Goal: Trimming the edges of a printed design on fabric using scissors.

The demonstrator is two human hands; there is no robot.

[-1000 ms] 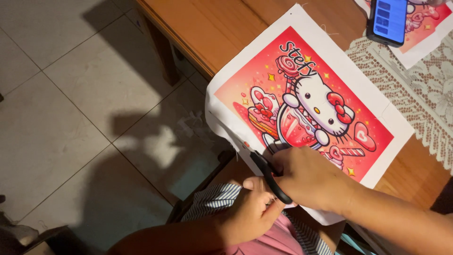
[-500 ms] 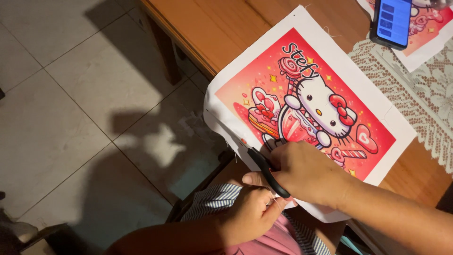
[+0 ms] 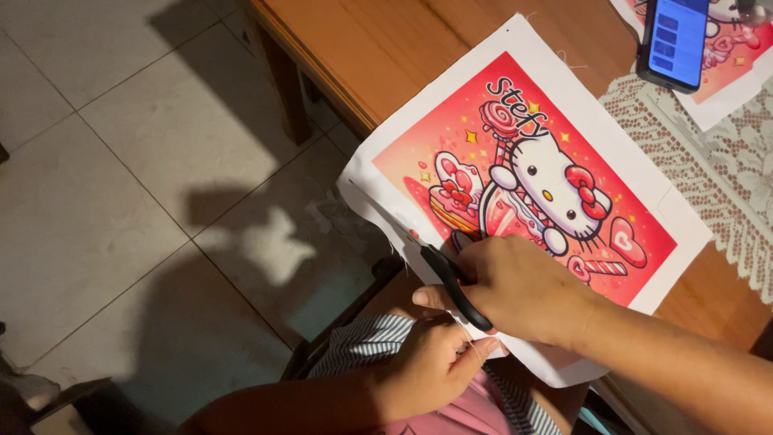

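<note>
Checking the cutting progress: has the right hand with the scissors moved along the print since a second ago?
No. The right hand and black-handled scissors stay at the printed fabric's lower white border, just below the cartoon cat.

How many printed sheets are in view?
2: one sheet at the table's near edge, being cut with scissors; a second at top right, partly under a phone and cropped.

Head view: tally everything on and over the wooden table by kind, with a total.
Printed sheets: 2, the large red print and a second print under the phone
Scissors: 1, in the right hand
Phone: 1
Lace cloth: 1
Total: 5
</note>
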